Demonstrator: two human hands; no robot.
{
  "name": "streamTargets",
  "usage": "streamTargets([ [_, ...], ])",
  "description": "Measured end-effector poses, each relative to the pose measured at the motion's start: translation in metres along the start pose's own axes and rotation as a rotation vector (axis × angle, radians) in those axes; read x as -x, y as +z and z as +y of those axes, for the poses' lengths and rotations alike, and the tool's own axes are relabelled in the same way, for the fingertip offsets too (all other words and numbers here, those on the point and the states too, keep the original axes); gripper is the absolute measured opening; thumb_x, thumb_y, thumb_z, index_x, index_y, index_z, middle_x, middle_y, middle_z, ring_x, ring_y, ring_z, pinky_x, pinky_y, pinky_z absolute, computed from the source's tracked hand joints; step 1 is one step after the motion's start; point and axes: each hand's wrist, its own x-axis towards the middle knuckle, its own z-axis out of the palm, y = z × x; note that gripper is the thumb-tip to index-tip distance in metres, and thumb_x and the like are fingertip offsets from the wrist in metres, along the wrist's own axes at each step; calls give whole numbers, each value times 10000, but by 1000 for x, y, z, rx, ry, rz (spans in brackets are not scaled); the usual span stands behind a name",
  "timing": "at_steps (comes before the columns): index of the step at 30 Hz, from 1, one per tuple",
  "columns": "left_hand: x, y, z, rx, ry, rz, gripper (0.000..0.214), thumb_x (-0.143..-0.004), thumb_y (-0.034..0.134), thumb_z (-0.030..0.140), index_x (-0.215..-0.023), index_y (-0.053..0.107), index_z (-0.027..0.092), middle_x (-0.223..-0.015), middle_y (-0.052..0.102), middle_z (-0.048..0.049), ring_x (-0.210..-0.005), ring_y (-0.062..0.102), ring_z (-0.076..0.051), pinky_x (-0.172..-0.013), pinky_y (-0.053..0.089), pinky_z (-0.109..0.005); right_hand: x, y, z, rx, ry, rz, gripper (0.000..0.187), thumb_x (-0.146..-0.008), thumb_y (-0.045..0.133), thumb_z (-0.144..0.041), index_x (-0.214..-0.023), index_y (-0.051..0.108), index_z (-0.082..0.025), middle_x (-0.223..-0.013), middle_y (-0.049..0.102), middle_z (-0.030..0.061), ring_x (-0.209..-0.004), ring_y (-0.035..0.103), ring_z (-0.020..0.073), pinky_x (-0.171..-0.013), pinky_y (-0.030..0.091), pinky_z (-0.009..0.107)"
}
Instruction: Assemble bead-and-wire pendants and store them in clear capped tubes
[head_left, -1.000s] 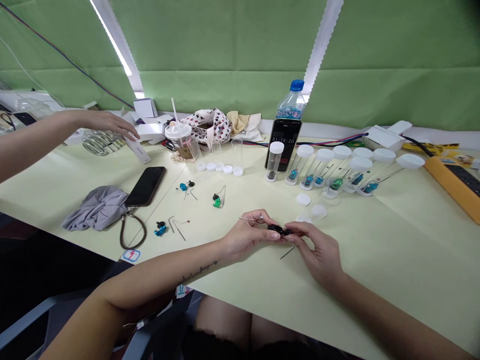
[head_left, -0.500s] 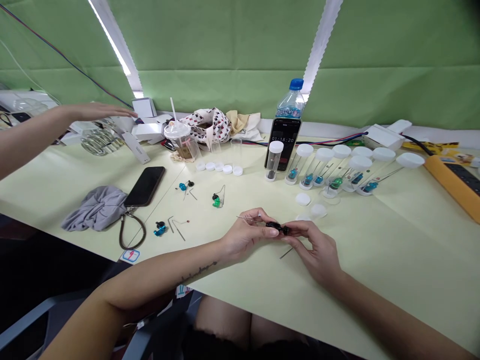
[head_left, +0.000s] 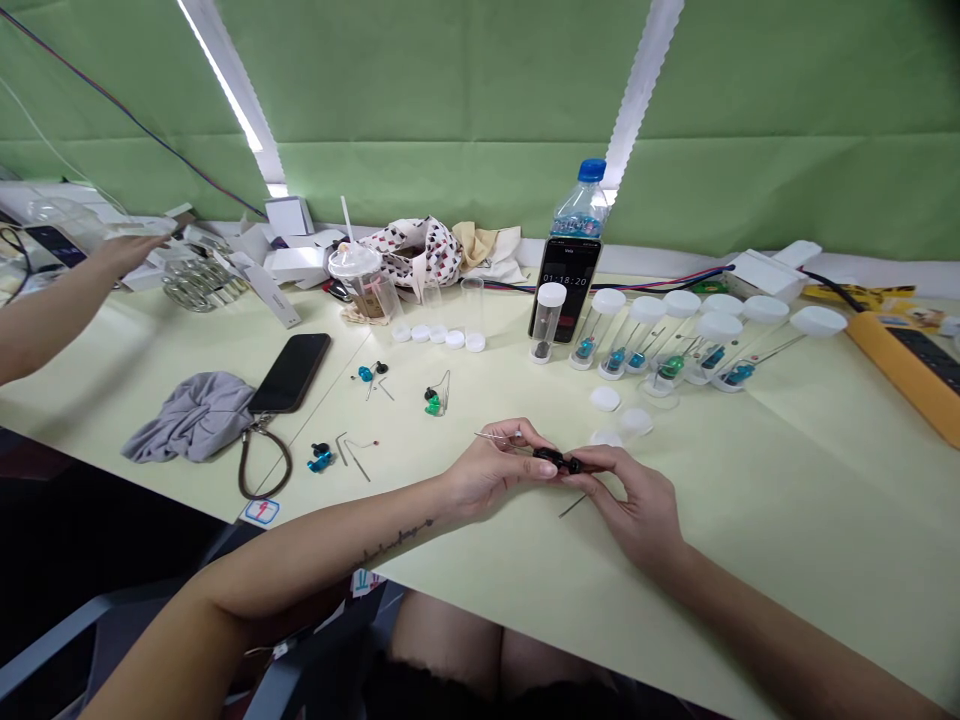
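fingers (head_left: 534, 466) of left hand (head_left: 487, 478) and right hand (head_left: 637, 502) were pinched on a black part (head_left: 556, 460), easily dropped below them if loosened.

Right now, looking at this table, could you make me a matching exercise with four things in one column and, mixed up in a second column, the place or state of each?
Things
1. small black part
2. dark phone with strap
3. phone showing a timer
4. grey cloth

Places or states
A. stands upright in front of the water bottle
B. crumpled near the left edge of the table
C. pinched between the left hand and the right hand
D. lies flat, screen off

Pairs: 1-C, 2-D, 3-A, 4-B
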Motion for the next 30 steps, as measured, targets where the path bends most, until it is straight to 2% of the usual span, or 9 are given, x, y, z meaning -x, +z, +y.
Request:
streamTargets([
  [4, 0, -1, 0, 2, -9, -2, 322, -548, 864, 158, -748, 618, 110, -776, 715, -51, -731, 685, -157, -809, 534, -346, -3, -2, 1, -17, -85, 0, 74, -919, 571, -237, -968, 626, -240, -833, 730, 19, -727, 699, 158, -653, 562, 275],
  [8, 0, 0, 0, 5, -10, -3, 320, -544, 865, 154, -737, 614, 111, -768, 716, -53, -720, 687, -161, -796, 535, -343, -4, -3, 0, -26, -109, 12, 66, -905, 589, -225, -941, 644, -234, -813, 727, 20, -729, 696, 165, -653, 555, 278],
  [17, 3, 4, 2, -7, -1, 31, 311, -559, 856, 137, -745, 608, 115, -780, 719, -51, -731, 678, -141, -797, 519, -319, -4, -4, -1, -11, 8, -55, 144, -938, 523, -311, -967, 640, -234, -846, 739, 39, -717, 699, 179, -639, 553, 289],
  [24, 2, 3, 3, 23, 26, 12, 301, -577, 852, 156, -755, 612, 118, -787, 709, -38, -748, 676, -147, -825, 520, -352, 0, -1, 0, 15, 55, -13, 201, -897, 594, -335, -1069, 575, -233, -876, 729, 27, -689, 707, 167, -633, 564, 271],
  [30, 0, 0, 0, 43, -8, -10, 311, -562, 858, 142, -739, 604, 107, -756, 708, -41, -713, 684, -152, -793, 540, -347, 2, -1, 1, 43, 27, -22, 90, -916, 560, -309, -956, 603, -241, -833, 735, 20, -701, 708, 171, -627, 555, 273],
])
